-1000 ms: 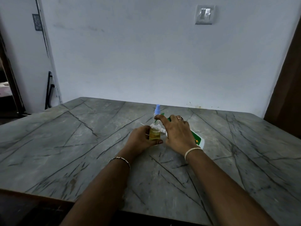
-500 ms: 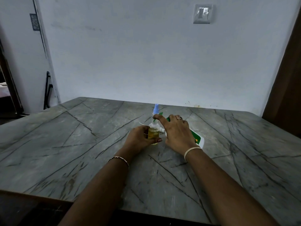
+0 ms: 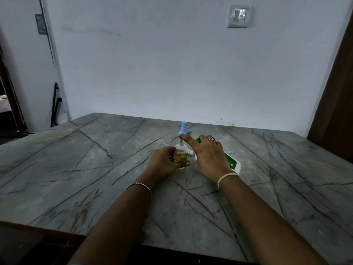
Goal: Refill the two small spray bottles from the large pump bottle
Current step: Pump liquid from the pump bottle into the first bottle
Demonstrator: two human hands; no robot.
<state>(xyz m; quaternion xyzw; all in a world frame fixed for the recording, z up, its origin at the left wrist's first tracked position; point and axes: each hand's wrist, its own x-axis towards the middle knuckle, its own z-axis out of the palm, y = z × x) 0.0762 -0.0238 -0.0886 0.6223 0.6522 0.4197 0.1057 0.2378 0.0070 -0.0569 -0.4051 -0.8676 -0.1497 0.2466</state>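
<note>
Grey veined table (image 3: 95,169) against a pale wall, left hand (image 3: 164,161) wrapped around 1 small spray bottle (image 3: 180,155) of yellow liquid standing upright, right hand (image 3: 208,155) gripping the tilted large pump bottle (image 3: 232,163) just beside it, forefinger extended over the small bottle's neck.

On the grey veined stone table (image 3: 95,169), the left hand (image 3: 164,161) wraps around a small clear spray bottle of yellow liquid (image 3: 180,156) standing upright. The right hand (image 3: 208,155) lies over a tilted white-and-green large bottle (image 3: 233,164), index finger touching the small bottle's neck. A blue spray cap (image 3: 183,127) shows just behind.
</note>
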